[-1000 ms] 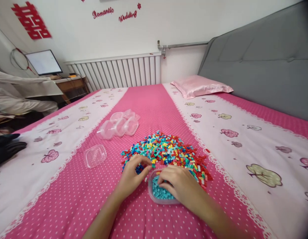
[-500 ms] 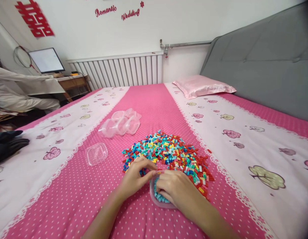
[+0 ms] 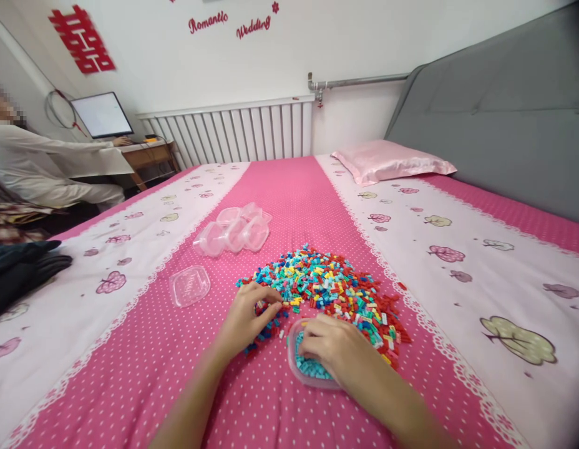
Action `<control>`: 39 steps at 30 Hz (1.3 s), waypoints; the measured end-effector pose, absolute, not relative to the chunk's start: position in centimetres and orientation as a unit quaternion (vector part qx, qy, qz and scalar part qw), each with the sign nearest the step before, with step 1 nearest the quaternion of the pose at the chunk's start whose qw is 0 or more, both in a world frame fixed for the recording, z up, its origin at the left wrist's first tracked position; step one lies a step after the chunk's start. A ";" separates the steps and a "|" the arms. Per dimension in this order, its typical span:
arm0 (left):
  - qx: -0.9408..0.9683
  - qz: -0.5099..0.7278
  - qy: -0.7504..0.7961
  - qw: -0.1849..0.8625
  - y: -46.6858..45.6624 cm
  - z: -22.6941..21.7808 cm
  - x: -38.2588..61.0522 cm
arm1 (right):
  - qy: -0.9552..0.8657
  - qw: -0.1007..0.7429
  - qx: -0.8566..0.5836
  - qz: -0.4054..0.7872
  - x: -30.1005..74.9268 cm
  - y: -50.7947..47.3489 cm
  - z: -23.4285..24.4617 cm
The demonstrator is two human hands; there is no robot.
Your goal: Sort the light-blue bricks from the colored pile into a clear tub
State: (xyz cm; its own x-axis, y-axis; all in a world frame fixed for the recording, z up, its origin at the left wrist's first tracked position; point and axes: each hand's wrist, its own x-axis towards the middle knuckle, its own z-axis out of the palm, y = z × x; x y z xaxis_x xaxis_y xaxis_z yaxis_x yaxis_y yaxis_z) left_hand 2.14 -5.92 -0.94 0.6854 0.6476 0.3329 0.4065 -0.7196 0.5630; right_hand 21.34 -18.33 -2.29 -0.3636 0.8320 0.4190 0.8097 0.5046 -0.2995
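Observation:
A heap of small coloured bricks [image 3: 331,287] in red, teal, yellow and blue lies on the pink dotted bedspread. In front of it stands a small clear tub [image 3: 299,368] holding teal bricks. My right hand [image 3: 339,352] rests over the tub with its fingers curled down into it. My left hand [image 3: 247,318] sits at the heap's near left edge, fingers bent and pinching among the bricks. What the fingertips hold is too small to see.
A loose clear lid [image 3: 189,285] lies left of the heap. Several clear tubs [image 3: 233,232] sit clustered farther back. A pink pillow [image 3: 395,160] lies by the grey headboard [image 3: 495,112]. Another person [image 3: 46,168] sits at a desk at far left. Dark clothing [image 3: 22,265] lies on the left edge.
My left hand has drawn slightly back toward the heap's near left edge. My right hand stays over the tub. The view has shifted a little to the left.

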 end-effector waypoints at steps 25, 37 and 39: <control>0.931 0.079 0.236 0.269 -4.4 1.4 -4.2 | -0.713 0.442 -0.541 0.048 25.3 -18.2 -1.5; 0.890 0.208 0.394 0.093 -3.4 0.7 -3.6 | -0.719 0.436 -0.540 0.044 25.2 -18.2 -1.7; 0.893 0.204 0.392 0.091 -3.4 0.6 -3.5 | -0.718 0.434 -0.542 0.045 25.2 -18.3 -1.7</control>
State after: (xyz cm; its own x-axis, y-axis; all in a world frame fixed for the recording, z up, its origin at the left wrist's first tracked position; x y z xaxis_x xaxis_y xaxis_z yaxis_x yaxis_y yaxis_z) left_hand -3.49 -3.40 0.61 0.6098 0.7362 0.2936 0.6619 -0.6768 0.3222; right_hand 25.23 -18.27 -1.72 -0.0351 0.8177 0.5746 0.7399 0.4077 -0.5350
